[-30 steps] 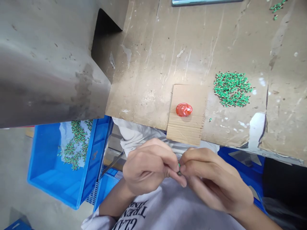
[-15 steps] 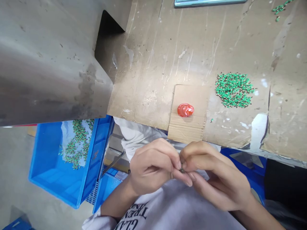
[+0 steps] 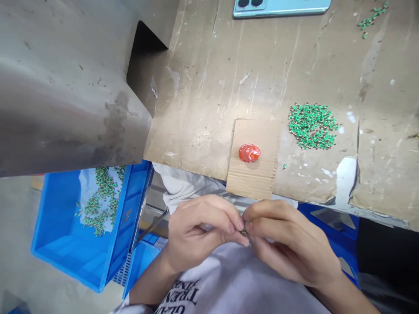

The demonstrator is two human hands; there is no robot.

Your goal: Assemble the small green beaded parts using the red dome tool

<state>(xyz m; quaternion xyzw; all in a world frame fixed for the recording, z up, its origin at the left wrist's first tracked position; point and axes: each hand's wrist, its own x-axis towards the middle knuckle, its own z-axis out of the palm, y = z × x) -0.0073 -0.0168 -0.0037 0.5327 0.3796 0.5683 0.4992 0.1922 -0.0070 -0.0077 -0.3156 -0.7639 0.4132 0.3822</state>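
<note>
Left hand (image 3: 201, 233) and right hand (image 3: 291, 244) meet in front of the chest, below the near edge of the desk (image 3: 196, 104). Thumbs and forefingers of both pinch one small piece (image 3: 244, 232) between their tips; other fingers curled in. Piece mostly hidden by fingertips: only a dark sliver with a trace of green shows, so full shape and ends cannot be told.

On the desk, right of centre, a heap of green pieces (image 3: 312, 126): tiny, bright green, slim, with dark brown tips and paler glints, lying every which way in a rough round patch. One loose green piece (image 3: 284, 166) apart from it, toward the near edge. A sparse green cluster (image 3: 371, 21) at far right.

Left of the heap, a cardboard rectangle (image 3: 252, 181), bearing a glossy red dish (image 3: 249, 153), oval in this view. Pale blue phone (image 3: 288, 8) at the far edge of view.

Lower left, a blue bin (image 3: 65, 257) beside the desk; in it, similar green bits scattered over a whitish sheet (image 3: 85, 187).
</note>
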